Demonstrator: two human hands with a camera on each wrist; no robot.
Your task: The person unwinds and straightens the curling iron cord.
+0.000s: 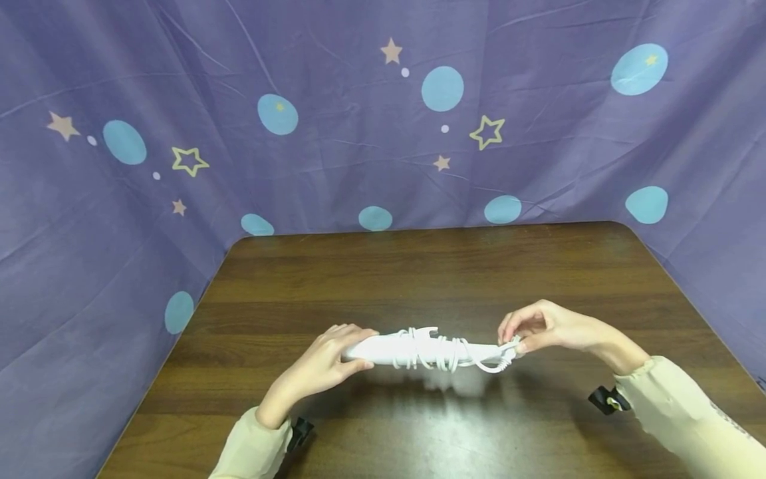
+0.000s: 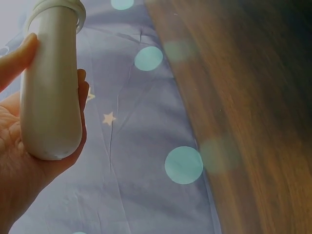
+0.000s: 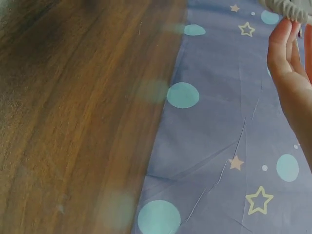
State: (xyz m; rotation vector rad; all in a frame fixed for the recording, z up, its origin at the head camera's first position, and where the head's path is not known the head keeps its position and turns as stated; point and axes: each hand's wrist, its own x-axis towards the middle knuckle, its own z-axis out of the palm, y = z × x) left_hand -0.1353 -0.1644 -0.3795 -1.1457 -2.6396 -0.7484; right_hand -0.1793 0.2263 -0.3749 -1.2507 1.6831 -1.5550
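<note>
A purple fabric backdrop with pale blue discs and stars hangs from 9 o'clock through 12 to 3 in the head view, meeting the far edge of a brown wood-grain bench. A slim, glossy white device with a rounded end lies lengthwise over the bench at about 5 o'clock from centre, several loops of thin white cord circling it. The left hand, reaching in from 7 o'clock, grips the rounded end, thumb opposite the fingers. The right hand, from 4 o'clock, pinches the cord's end between bent fingers and thumb. Dark marks on the right cream sleeve are too small to read.
</note>
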